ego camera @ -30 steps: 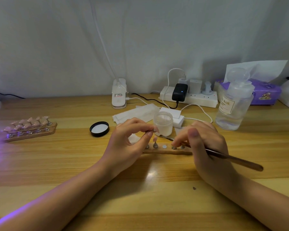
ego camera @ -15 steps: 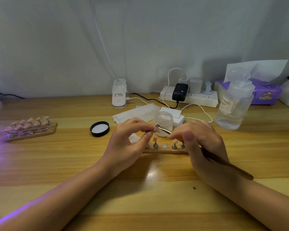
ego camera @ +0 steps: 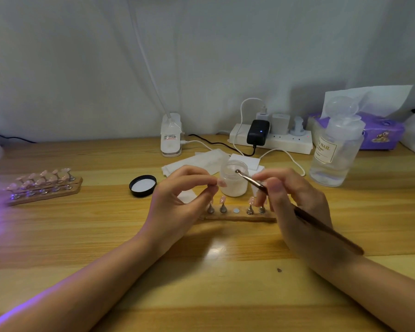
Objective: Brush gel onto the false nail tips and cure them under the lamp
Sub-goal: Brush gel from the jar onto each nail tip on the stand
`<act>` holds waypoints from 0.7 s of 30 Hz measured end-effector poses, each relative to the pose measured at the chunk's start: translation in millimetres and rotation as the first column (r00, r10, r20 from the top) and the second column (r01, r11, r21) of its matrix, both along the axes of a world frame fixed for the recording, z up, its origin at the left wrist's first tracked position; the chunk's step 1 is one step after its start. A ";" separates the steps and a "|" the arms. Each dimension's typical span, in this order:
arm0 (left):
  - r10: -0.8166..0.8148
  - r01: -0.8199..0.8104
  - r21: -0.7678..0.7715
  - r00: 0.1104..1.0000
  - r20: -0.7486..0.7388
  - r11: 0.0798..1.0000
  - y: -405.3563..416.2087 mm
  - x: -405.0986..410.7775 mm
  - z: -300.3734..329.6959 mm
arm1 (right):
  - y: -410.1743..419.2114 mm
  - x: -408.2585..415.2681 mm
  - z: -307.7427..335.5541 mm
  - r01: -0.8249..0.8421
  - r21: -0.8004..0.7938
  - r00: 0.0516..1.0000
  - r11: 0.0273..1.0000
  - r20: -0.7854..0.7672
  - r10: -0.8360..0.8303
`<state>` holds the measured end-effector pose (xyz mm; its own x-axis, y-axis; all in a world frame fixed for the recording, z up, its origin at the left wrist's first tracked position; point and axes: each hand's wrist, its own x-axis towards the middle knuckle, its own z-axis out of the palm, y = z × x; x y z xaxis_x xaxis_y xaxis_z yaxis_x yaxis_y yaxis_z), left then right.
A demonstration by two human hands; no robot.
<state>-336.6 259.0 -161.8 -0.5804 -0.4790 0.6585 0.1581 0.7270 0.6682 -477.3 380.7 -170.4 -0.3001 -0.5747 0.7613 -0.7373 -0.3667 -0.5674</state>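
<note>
Your right hand pinches the brush, and its tip has risen from the nail holder to the mouth of the open gel jar within the last second, so you look to be reloading gel. Your left hand still pinches one false nail tip just left of the jar, close beside the brush tip.

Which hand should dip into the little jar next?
The right hand. It already holds the brush, its tip at the open gel jar. The left hand pinches a nail tip.
</note>
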 end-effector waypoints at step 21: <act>0.048 -0.048 0.007 0.999 0.019 0.999 -2.7 0.7 -1.7 | -3.1 0.2 -4.1 0.003 -0.105 0.939 0.994 -0.342 -0.039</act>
<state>-335.9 256.3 -163.6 -0.5687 -0.5115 0.6441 0.1101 0.7287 0.6759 -477.1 377.6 -174.4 -0.0217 -0.4851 0.8742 -0.8886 -0.3913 -0.2392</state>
